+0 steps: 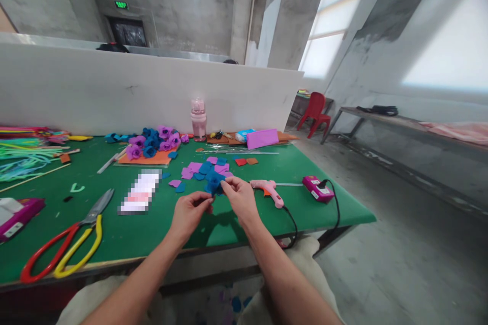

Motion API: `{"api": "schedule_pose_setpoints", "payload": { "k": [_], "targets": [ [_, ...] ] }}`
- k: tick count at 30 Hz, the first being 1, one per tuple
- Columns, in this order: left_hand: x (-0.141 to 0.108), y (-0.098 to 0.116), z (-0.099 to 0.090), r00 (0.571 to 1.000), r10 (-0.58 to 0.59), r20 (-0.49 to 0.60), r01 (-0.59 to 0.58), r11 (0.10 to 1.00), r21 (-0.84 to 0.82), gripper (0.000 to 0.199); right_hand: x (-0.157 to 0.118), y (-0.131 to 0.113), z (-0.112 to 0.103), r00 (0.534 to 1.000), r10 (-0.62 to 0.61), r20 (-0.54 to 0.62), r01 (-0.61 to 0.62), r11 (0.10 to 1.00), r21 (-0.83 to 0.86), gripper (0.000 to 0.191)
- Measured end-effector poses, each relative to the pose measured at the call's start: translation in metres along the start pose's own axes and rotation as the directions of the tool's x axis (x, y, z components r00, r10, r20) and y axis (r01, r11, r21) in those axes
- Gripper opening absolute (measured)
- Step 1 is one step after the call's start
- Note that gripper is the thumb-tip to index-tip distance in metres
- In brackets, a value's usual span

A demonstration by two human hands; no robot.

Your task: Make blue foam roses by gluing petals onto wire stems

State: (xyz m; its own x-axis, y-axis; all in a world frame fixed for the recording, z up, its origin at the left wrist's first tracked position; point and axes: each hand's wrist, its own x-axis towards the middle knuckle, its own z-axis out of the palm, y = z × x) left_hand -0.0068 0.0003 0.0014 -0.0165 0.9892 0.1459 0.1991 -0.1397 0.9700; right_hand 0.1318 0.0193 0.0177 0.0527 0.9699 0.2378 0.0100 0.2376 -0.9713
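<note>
Between my two hands, above the green tabletop, is a blue felt flower [214, 181]. My right hand [239, 197] pinches its right side between thumb and fingers. Just below and left of the flower, my left hand [191, 212] is closed with thumb and fingertips together at its base; the grip is partly hidden. Cut petals [194, 168] in purple and blue lie loose behind the flower. To the right of my right hand rests a pink glue gun [269, 190] with a clear glue stick in its back. Finished purple and blue flowers [151, 143] sit in a bunch farther back.
Large scissors [82, 233] with red and yellow handles lie at the left front. A magenta power strip [317, 189] stands at the right, its cord hanging over the edge. A pink bottle [199, 119] stands by the white partition [152, 86]. Pipe cleaners [26, 155] cover the far left.
</note>
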Motion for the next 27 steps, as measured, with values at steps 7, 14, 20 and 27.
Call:
{"api": "schedule_pose_setpoints", "payload": {
  "k": [7,14,20,27],
  "targets": [
    [0.0004,0.0003,0.0013,1.000,-0.026,-0.001,0.026,0.999,-0.037,0.018,-0.0010,-0.0013,0.0004,1.000,-0.002,-0.007,0.002,1.000,-0.021,0.021],
    [0.0003,-0.0009,0.0005,1.000,-0.021,-0.003,0.021,1.000,-0.014,0.018,-0.0007,-0.0013,0.0000,1.000,-0.001,0.022,0.001,1.000,-0.014,0.021],
    [0.0010,-0.0039,-0.0007,1.000,0.010,-0.008,-0.010,1.000,-0.012,0.017,-0.0018,-0.0013,0.0006,1.000,-0.003,0.022,0.003,1.000,-0.004,0.020],
    [-0.0004,-0.0006,-0.0005,0.999,0.018,-0.036,-0.018,1.000,-0.011,0.014,-0.0041,-0.0039,0.0021,0.999,-0.017,0.037,0.016,1.000,0.022,0.018]
  ]
}}
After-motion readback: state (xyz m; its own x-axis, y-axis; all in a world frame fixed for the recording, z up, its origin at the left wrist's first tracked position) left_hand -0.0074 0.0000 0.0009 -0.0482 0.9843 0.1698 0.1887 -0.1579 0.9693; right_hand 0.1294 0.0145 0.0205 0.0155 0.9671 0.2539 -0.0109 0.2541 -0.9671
